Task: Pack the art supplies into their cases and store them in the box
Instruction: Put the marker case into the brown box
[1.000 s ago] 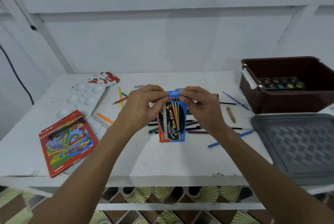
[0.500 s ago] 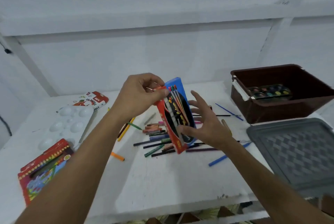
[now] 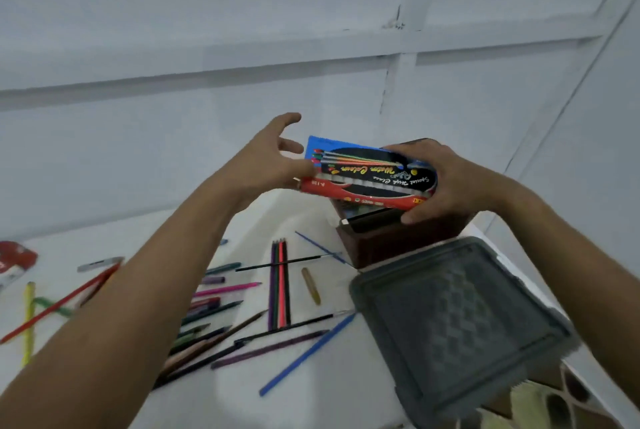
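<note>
My right hand (image 3: 446,182) grips a red, blue and black water-colour pencil case (image 3: 367,175), held flat in the air above the dark brown box (image 3: 388,241) at the table's far right. My left hand (image 3: 266,158) hovers at the case's left end with fingers spread, its palm close to or just touching that end. Most of the box is hidden behind the case and my right hand. Several loose coloured pencils (image 3: 280,286) and brushes lie scattered on the white table (image 3: 311,394) below my arms.
A grey box lid (image 3: 460,321) lies on the table in front of the brown box. More pencils (image 3: 59,300) and a red and white packet (image 3: 14,260) lie at the far left. A white wall stands behind.
The case went from upright over the pencils to lying flat over the brown box, carried to the right. My right hand took hold of it and my left hand let go. The view swung right.
</note>
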Demonstrator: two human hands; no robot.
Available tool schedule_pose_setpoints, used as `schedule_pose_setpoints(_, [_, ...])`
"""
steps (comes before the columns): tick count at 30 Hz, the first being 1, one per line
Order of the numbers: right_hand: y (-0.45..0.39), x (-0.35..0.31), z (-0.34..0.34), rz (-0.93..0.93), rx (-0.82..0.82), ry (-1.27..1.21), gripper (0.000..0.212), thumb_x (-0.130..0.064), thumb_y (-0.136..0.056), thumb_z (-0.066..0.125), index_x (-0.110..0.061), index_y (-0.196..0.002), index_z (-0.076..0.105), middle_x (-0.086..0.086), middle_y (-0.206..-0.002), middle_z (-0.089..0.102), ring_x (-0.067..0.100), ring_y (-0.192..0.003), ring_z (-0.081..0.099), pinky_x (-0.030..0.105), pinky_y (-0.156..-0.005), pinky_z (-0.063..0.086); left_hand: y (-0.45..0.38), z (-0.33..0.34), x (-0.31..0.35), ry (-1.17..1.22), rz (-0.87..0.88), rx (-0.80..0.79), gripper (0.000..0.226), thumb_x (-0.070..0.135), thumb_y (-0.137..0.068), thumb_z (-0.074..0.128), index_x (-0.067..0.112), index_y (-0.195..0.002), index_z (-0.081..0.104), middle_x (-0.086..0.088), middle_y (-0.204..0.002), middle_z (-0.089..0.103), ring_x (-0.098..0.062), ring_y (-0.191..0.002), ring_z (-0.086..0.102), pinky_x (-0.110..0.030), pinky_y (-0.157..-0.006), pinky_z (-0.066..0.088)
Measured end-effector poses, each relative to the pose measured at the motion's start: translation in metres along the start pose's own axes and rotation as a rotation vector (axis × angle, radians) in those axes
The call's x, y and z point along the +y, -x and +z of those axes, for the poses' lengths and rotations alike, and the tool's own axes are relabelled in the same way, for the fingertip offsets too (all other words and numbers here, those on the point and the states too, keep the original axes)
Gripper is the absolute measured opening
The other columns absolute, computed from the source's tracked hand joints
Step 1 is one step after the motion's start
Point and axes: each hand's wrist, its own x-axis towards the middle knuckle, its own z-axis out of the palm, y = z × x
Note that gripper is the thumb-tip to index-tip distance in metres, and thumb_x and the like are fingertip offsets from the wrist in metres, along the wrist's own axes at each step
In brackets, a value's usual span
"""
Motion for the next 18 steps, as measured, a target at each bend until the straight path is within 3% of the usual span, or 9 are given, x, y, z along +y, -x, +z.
schedule_pose_setpoints(3, [-0.016, 0.055, -0.025, -0.016, -0.149, -0.007, 0.107, -0.050, -0.051, 0.086, -0.048, -0.140, 0.027, -0.012, -0.132, 0.039, 0.010, -0.122, 0.041, 0.036, -0.104, 0.041, -0.038, 0.041, 0.001, -0.160, 0.003, -0.128, 0.070, 0.008, -0.077, 0.076, 0.019, -0.138, 0.044, -0.002, -0.123, 0.056, -0.013, -0.086, 0.069, -0.024, -0.070, 0.057])
schedule_pose_setpoints(7, [-0.039, 0.106, -0.037, -0.023, -0.202, 0.033, 0.107, -0.032, -0.055, 0.090, -0.035, -0.142, 0.028, -0.009, -0.130, 0.042, 0.009, -0.116, 0.045, 0.035, -0.103, 0.042, -0.076, 0.079, -0.006, -0.575, 0.063, -0.203, 0.066, 0.025, -0.064, 0.086, 0.020, -0.122, 0.054, 0.005, -0.108, 0.064, -0.014, -0.096, 0.063, -0.032, -0.088, 0.053])
schedule_pose_setpoints(11, [-0.057, 0.140, -0.036, -0.091, -0.296, 0.094, 0.094, -0.031, -0.057, 0.089, -0.030, -0.137, 0.039, -0.010, -0.127, 0.036, 0.008, -0.116, 0.040, 0.027, -0.102, 0.040, -0.099, 0.106, -0.020, -0.912, 0.077, -0.194, 0.085, 0.036, -0.062, 0.084, 0.015, -0.135, 0.046, 0.000, -0.123, 0.056, -0.017, -0.109, 0.055, -0.026, -0.091, 0.045])
schedule_pose_setpoints(18, [-0.074, 0.162, -0.025, -0.122, -0.367, -0.049, 0.086, -0.034, -0.062, 0.086, -0.035, -0.133, 0.038, -0.015, -0.120, 0.038, 0.007, -0.112, 0.043, 0.018, -0.091, 0.043, -0.109, 0.124, -0.041, -0.890, -0.024, -0.319, 0.103, 0.051, -0.060, 0.083, 0.024, -0.144, 0.028, 0.003, -0.126, 0.043, -0.012, -0.111, 0.045, -0.024, -0.094, 0.040])
